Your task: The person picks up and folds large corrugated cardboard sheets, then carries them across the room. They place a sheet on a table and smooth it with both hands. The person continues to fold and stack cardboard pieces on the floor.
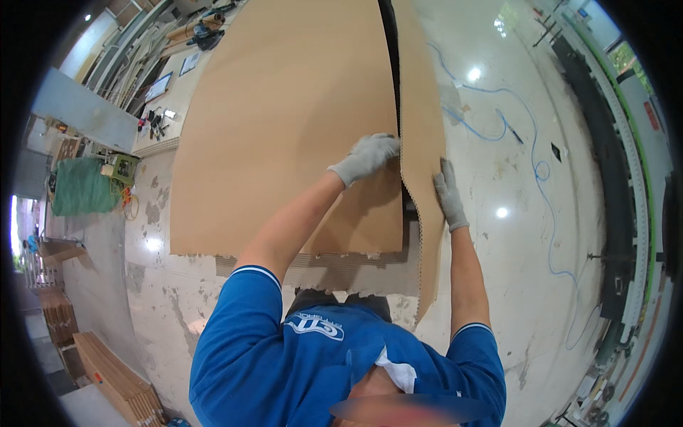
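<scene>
A large brown cardboard sheet [284, 121] lies on a stack of corrugated board [320, 274]. Along its right side runs a long narrow cardboard strip [420, 107], parted from it by a dark gap. The strip's corrugated edge shows, and its near end bends outward past the stack. My left hand [366, 158], in a grey glove, is curled at the sheet's right edge beside the gap; its fingertips are partly hidden. Against the strip's outer edge rests my gloved right hand [449, 193], fingers stretched out along it.
A blue hose [544, 192] winds over the glossy floor at right, near a long machine bed [605, 171]. To the left stand a table with tools [158, 122], a green cloth [85, 186] and leaning cardboard [117, 381].
</scene>
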A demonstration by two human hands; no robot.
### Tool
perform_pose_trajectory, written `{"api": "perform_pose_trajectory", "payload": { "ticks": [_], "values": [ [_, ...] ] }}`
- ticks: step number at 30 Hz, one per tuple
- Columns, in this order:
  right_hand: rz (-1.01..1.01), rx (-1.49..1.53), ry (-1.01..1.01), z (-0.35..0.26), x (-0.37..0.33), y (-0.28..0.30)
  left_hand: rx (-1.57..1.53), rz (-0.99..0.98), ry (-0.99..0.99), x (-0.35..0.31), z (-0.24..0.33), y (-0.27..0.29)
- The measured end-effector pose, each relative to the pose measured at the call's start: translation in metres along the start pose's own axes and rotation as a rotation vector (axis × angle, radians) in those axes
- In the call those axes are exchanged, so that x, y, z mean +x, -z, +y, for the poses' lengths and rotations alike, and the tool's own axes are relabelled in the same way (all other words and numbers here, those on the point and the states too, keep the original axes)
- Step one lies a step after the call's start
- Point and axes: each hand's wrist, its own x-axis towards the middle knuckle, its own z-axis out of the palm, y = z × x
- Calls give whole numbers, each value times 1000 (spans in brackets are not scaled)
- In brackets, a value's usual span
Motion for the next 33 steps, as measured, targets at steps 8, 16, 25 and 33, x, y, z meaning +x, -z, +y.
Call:
{"api": "perform_pose_trajectory", "payload": {
  "ticks": [8, 16, 25, 33],
  "values": [
    [24, -56, 38, 4, 0, -2, 678, 16, -433, 11, 59, 49],
    [62, -673, -146, -43, -11, -27, 204, 400, -714, -22, 104, 185],
    [107, -751, -177, -43, -10, -40, 687, 33, -293, 18, 33, -29],
    [586, 841, -423, 57, -28, 118, 610, 10, -286, 18, 33, -26]
  ]
}}
